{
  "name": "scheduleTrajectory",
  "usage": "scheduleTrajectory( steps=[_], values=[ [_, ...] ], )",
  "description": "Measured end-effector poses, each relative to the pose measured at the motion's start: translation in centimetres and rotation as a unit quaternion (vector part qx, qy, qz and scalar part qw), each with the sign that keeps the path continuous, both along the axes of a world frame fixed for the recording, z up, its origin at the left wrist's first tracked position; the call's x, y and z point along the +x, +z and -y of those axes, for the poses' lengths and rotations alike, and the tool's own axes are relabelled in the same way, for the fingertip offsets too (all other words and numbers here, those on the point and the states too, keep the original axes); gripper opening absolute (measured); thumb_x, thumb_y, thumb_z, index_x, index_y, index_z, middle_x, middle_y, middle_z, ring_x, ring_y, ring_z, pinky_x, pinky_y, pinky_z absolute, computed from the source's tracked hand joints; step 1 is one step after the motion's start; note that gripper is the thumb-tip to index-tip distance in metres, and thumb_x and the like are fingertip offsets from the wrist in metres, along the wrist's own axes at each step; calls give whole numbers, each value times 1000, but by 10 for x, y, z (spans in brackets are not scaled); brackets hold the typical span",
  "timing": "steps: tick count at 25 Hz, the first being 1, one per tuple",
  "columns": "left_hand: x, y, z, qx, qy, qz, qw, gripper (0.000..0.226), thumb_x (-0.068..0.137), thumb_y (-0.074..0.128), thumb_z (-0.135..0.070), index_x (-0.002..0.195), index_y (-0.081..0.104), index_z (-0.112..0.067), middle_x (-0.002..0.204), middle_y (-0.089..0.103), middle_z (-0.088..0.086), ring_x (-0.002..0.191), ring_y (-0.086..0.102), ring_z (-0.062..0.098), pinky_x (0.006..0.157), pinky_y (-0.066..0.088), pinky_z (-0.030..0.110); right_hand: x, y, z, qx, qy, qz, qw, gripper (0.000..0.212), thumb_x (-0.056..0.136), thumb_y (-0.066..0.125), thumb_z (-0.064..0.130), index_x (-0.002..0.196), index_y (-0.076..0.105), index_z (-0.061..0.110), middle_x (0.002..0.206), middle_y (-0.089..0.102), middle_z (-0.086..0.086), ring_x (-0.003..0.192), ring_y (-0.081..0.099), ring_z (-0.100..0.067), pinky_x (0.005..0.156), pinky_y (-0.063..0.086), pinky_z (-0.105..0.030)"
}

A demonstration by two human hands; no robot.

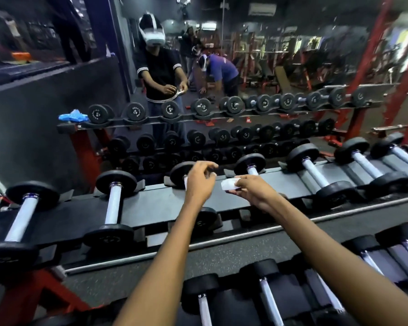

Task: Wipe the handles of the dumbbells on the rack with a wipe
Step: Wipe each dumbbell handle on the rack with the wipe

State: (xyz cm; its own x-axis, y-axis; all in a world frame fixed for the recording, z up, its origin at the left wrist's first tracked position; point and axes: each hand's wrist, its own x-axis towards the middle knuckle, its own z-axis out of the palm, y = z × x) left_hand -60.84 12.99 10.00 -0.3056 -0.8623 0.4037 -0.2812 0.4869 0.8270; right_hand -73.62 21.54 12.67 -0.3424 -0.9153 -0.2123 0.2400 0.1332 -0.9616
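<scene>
A small white wipe (229,184) is pinched between the fingers of my right hand (250,191), above the top shelf of the dumbbell rack (160,203). My left hand (199,182) hovers just left of it with fingers loosely spread, holding nothing, over a dumbbell whose handle it mostly hides. Dumbbells with pale metal handles lie in a row on the shelf: one at far left (25,214), one beside it (113,201), others to the right (312,169).
A lower shelf of dumbbells (266,300) runs along the bottom. A wall mirror behind the rack reflects the rack, me and other people. A blue packet (73,116) shows in the mirror at the rack's left end. Red frame legs (38,297) stand below left.
</scene>
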Motion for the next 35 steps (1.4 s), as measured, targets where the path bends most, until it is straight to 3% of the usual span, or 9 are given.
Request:
scheduleTrajectory(
  steps=[3,6,11,14,20,23,25,28,35],
  values=[
    [-32,11,-27,31,-102,41,993,14,85,68,-7,89,71,-21,90,69,-2,77,62,7,78,51,23,-23,11,-19,-47,42,3,998,17,85,40,-19,92,54,-11,76,67,-14,74,68,-17,59,55,-17],
    [-60,10,-43,37,-87,40,995,9,85,71,-14,85,71,-23,90,71,0,83,66,16,81,54,33,-57,4,-33,-74,56,-33,995,12,83,49,-16,89,59,-14,87,65,-20,82,66,-23,75,56,-21],
    [-109,19,-85,90,-31,30,995,26,91,66,-27,65,65,-26,51,54,-12,53,51,3,61,47,28,-110,-11,-61,-69,26,-150,986,6,84,65,3,83,60,0,75,67,-16,60,65,-14,57,51,-20],
    [-126,22,-107,124,2,8,992,25,91,66,-26,66,69,-23,61,63,-1,62,58,12,66,52,36,-126,-10,-79,-66,16,-252,965,16,81,72,17,86,63,4,68,65,0,50,58,5,52,45,-10],
    [-136,22,-126,151,-1,-10,988,38,90,61,-42,58,60,-20,65,50,11,66,46,21,65,38,36,-137,5,-106,-71,2,-370,927,21,86,62,23,65,58,19,58,56,9,55,48,-3,48,35,-10],
    [-126,20,-132,163,3,-16,986,51,88,57,-53,70,58,-5,68,49,10,67,45,21,66,36,34,-141,16,-113,-51,8,-224,973,28,92,49,10,64,52,14,66,52,-1,60,50,-11,49,45,-17],
    [-120,24,-140,198,-14,-18,980,40,96,52,-40,89,65,-3,75,57,6,69,50,19,65,41,32,-138,22,-119,-48,48,-135,989,23,95,43,5,76,56,7,79,57,-8,71,57,-17,61,56,-31],
    [-110,28,-148,247,-48,-45,967,18,101,48,-20,107,64,-12,74,60,-5,59,52,4,66,46,23,-125,25,-121,-50,81,-197,976,19,96,42,5,87,59,10,85,59,-10,70,55,-17,58,48,-28],
    [-92,17,-146,241,-49,-125,961,23,94,52,4,85,61,-16,83,60,5,68,56,13,59,46,21,-104,24,-127,-25,77,-66,994,17,94,51,2,104,38,9,79,58,-17,47,60,-16,45,52,-25]
  ],
)
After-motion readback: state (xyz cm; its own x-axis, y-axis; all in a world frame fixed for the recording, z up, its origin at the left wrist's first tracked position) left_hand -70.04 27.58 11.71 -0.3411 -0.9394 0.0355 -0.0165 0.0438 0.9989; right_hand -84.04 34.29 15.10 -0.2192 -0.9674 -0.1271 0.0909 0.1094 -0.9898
